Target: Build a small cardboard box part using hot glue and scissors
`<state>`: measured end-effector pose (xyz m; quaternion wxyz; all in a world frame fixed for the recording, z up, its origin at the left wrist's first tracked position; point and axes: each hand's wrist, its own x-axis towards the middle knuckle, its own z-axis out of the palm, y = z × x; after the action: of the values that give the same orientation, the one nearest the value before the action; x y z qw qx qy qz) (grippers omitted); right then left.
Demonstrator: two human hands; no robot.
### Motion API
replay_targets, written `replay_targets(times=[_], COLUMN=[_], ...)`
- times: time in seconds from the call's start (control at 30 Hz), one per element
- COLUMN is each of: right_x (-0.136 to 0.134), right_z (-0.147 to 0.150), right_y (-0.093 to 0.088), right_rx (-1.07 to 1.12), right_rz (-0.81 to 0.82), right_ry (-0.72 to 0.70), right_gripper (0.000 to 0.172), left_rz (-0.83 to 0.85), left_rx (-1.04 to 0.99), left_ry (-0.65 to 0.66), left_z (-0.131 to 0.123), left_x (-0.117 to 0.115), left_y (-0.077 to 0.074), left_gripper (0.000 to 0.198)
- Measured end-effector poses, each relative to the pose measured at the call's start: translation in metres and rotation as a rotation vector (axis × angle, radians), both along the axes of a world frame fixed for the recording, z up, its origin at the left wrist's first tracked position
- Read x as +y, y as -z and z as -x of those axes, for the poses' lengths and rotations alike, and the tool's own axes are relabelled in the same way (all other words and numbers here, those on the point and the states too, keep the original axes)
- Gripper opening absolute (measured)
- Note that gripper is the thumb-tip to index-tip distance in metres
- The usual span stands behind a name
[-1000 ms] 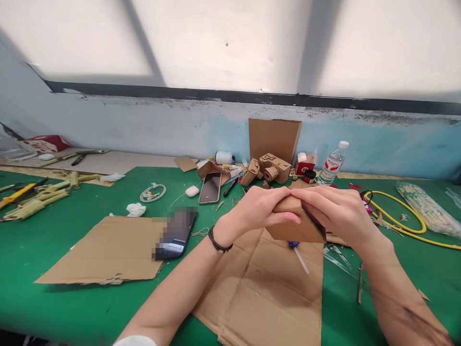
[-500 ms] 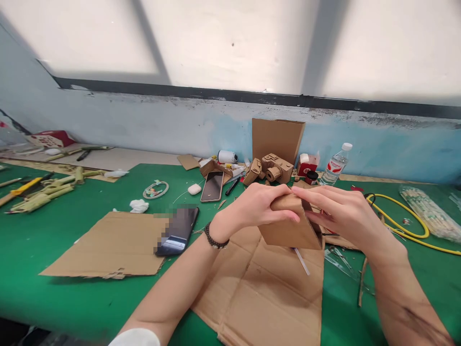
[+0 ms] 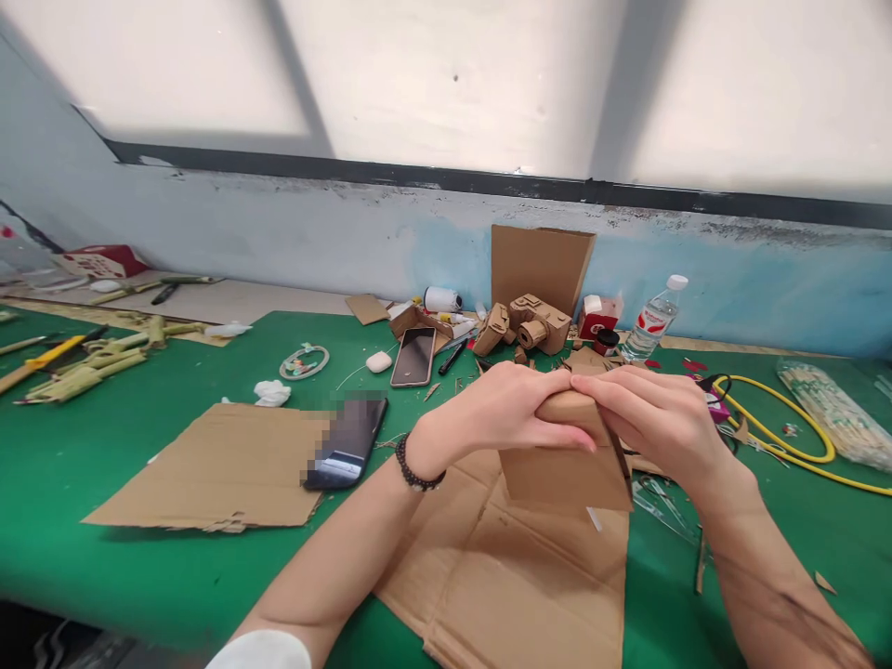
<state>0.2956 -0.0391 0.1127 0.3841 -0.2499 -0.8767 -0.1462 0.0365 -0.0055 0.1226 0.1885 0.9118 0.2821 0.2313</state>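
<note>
Both hands grip a folded piece of cardboard (image 3: 568,476) above a creased cardboard sheet (image 3: 516,595). My left hand (image 3: 519,404) wraps the piece's rounded upper edge from the left, thumb along the near face. From the right, my right hand (image 3: 659,409) closes on the same upper edge and far side; part of its fingers is hidden behind the cardboard. The fingertips of the two hands meet on top. A thin white stick (image 3: 594,518) shows just below the folded piece, lying over the sheet.
A flat cardboard sheet (image 3: 209,474) and a dark phone (image 3: 347,441) lie left. Behind are another phone (image 3: 413,357), a cardboard camera model (image 3: 540,323) and a water bottle (image 3: 656,318). Scissors (image 3: 662,502), a yellow cable (image 3: 794,437) and bagged sticks (image 3: 836,409) lie right.
The folded cardboard has tilted so its near face points more toward me, and its lower edge has dropped, covering more of the white stick. Both hands have shifted slightly with it, keeping hold.
</note>
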Motion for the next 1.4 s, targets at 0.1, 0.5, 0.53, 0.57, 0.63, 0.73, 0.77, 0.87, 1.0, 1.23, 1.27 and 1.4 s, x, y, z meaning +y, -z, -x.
replay_targets(times=[0.1,0.5,0.53,0.57,0.63,0.73,0.77,0.87,1.0,1.23,1.27,1.4], right_x=[0.004,-0.004,-0.004,-0.004,-0.003,-0.002,-0.001,0.000,0.002,0.002,0.002,0.003], right_z=[-0.003,-0.004,-0.002,0.000,0.002,0.006,0.007,0.010,0.010,0.004,0.004,0.006], right_y=[-0.002,-0.015,-0.014,-0.013,-0.010,-0.007,-0.005,-0.002,-0.003,-0.009,-0.009,-0.005], right_rx=[-0.030,-0.053,-0.039,-0.023,0.006,0.044,0.052,0.073,0.069,-0.006,0.010,0.057], right_rz=[0.067,0.172,0.168,0.156,0.114,0.057,0.048,0.034,0.074,0.132,0.120,0.045], right_ry=[-0.016,-0.053,-0.051,-0.046,-0.033,-0.017,-0.008,0.017,-0.006,-0.060,-0.067,-0.089], right_gripper=[0.039,0.034,0.033,0.032,0.031,0.030,0.030,0.027,0.029,0.031,0.030,0.029], left_rz=[0.055,0.129,0.122,0.107,0.056,-0.009,-0.021,-0.052,-0.068,-0.041,-0.052,-0.111], left_rx=[-0.006,-0.100,-0.100,-0.094,-0.079,-0.067,-0.067,-0.064,-0.064,-0.068,-0.069,-0.070], left_ry=[0.002,0.021,0.012,0.002,-0.020,-0.024,-0.016,-0.011,-0.043,-0.033,-0.027,-0.005], left_z=[0.005,0.014,0.014,0.013,0.010,0.007,0.006,0.006,0.009,0.012,0.011,0.009], left_x=[0.005,0.015,0.014,0.013,0.011,0.009,0.008,0.008,0.013,0.018,0.017,0.010], left_y=[-0.001,0.002,0.002,0.001,0.000,0.000,0.000,0.002,0.004,0.005,0.004,0.003], left_gripper=[0.066,0.054,0.054,0.055,0.058,0.063,0.064,0.064,0.062,0.059,0.061,0.066])
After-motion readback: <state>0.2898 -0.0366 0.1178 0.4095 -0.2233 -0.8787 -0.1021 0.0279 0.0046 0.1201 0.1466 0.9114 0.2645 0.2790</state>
